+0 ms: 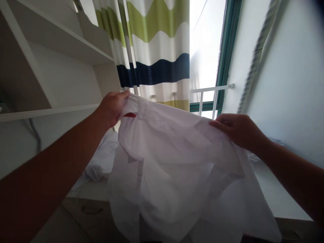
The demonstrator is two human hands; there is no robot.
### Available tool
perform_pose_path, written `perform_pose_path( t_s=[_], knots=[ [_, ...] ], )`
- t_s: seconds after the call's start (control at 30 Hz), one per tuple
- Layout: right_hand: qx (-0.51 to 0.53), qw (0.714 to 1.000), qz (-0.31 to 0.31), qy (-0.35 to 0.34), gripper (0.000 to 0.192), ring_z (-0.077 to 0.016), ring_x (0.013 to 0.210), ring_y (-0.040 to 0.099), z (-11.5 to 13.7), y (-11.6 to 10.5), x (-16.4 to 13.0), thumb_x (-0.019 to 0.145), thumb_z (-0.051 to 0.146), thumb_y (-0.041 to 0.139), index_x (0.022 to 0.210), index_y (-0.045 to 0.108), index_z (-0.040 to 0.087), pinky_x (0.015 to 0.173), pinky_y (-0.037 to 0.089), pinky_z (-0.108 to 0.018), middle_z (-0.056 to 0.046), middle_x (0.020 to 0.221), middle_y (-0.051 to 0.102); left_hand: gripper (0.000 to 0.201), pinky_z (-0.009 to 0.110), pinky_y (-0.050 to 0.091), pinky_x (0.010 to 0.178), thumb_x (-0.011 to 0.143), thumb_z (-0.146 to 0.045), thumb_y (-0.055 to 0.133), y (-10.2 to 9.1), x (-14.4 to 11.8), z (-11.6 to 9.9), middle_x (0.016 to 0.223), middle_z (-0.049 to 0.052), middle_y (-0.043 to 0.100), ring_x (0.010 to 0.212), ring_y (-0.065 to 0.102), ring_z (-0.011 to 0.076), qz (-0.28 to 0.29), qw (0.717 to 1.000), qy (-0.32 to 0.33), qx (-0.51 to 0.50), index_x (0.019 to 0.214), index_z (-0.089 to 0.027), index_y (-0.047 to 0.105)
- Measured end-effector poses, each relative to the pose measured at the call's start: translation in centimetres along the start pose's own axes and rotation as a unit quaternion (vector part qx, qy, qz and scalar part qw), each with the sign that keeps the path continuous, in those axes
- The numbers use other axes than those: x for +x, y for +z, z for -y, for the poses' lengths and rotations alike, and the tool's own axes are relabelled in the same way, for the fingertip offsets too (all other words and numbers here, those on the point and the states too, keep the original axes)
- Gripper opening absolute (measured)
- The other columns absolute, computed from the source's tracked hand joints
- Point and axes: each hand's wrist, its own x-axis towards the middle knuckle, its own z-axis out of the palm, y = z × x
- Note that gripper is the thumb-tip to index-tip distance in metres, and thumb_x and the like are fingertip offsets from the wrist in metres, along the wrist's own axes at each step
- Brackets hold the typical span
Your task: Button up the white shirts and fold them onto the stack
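A white garment (174,158) is hanging in front of the person, spread between both hands, over the front of the desk (273,195). Its thin, partly see-through fabric is falling in soft folds, with doubled layers showing darker and a rounded hem curving at the lower left. A stiffer, stitched band is running along the upper left edge, and a small red patch (130,115) is showing through a gap beneath it. Behind, the curtain (159,47) is hanging in pleats, its green, navy and white waves rippling. A crumpled white bundle (102,158) is lying on the desk at the left.

The left hand (113,107) is closing on the garment's upper left corner, fingers curling over the band. The right hand (234,125) is pinching the upper right edge between thumb and bent fingers, so the top edge is sloping down from left to right.

The shelf (55,108) is bordering the left side, its board ending near the left hand. A white rail (210,89) is crossing the window (207,44) beyond the right hand. The wall (291,74) is standing on the right, and open air is separating the hands above the garment's top edge.
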Motion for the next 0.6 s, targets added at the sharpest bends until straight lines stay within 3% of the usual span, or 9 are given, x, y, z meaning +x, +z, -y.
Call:
perform_pose_path(
  t_s=[0.1,0.2,0.33,0.4,0.47,0.53,0.6],
  knots=[
    [-0.071,0.996,-0.004,-0.057,0.059,-0.0125,0.057,0.05,-1.0,0.0,3.4,0.095,0.065,0.041,0.076,0.067,0.016,0.06,0.039,-0.03,-0.004,0.066,0.063,0.023,0.046,0.053,0.082,0.09,-0.033,0.064,0.1,2.0,-1.0,0.088,0.006,0.059,0.098,0.064,0.0287,-0.005,0.999,-0.047,-0.013,0.09,-0.011,0.056],
    [-0.125,0.988,-0.005,-0.096,0.054,-0.014,0.063,0.053,-2.0,1.6,5.2,0.099,0.058,0.039,0.08,0.068,0.017,0.066,0.039,-0.03,-0.005,0.071,0.065,0.023,0.039,0.056,0.079,0.091,-0.034,0.064,0.3,2.7,0.3,0.092,0.005,0.063,0.094,0.065,0.0251,0.002,0.997,-0.073,-0.013,0.093,-0.012,0.058],
    [-0.189,0.976,0.087,-0.061,0.04,-0.0204,0.069,0.06,-4.8,6.2,4.9,0.096,0.052,0.05,0.08,0.068,0.02,0.066,0.042,-0.032,-0.006,0.077,0.068,0.02,0.026,0.053,0.074,0.094,-0.028,0.059,0.2,1.3,6.1,0.087,0.002,0.066,0.073,0.062,0.0101,0.059,0.987,-0.147,-0.033,0.1,-0.008,0.059],
    [-0.193,0.969,0.154,-0.011,0.032,-0.0219,0.071,0.063,-6.0,8.7,3.4,0.094,0.046,0.053,0.087,0.069,0.019,0.066,0.045,-0.032,-0.009,0.083,0.07,0.014,0.024,0.052,0.065,0.092,-0.02,0.057,0.3,-0.1,10.0,0.075,0.004,0.067,0.062,0.061,0.01,0.069,0.975,-0.207,-0.034,0.092,-0.007,0.061],
    [-0.16,0.967,0.196,-0.006,0.027,-0.0238,0.08,0.067,-6.3,11.0,1.5,0.094,0.04,0.054,0.1,0.069,0.018,0.072,0.049,-0.035,-0.011,0.097,0.072,0.011,0.026,0.053,0.059,0.088,-0.018,0.061,0.7,-1.5,13.5,0.071,0.007,0.068,0.059,0.063,0.0135,0.076,0.956,-0.28,-0.047,0.088,-0.008,0.064],
    [-0.11,0.973,0.198,-0.049,0.039,-0.0299,0.1,0.066,-5.1,12.7,-0.7,0.092,0.045,0.058,0.12,0.063,0.018,0.085,0.05,-0.042,-0.015,0.119,0.067,0.01,0.026,0.053,0.055,0.084,-0.019,0.065,1.4,-2.8,15.7,0.071,0.008,0.07,0.059,0.064,0.0159,0.073,0.94,-0.328,-0.061,0.086,-0.009,0.065],
    [-0.058,0.975,0.196,-0.081,0.069,-0.0373,0.117,0.059,-2.5,13.9,-2.4,0.083,0.058,0.066,0.138,0.05,0.021,0.096,0.047,-0.051,-0.017,0.138,0.057,0.011,0.026,0.053,0.053,0.083,-0.02,0.067,2.3,-3.6,16.0,0.073,0.009,0.071,0.06,0.066,0.0167,0.074,0.937,-0.333,-0.079,0.086,-0.01,0.067]
  ],
)
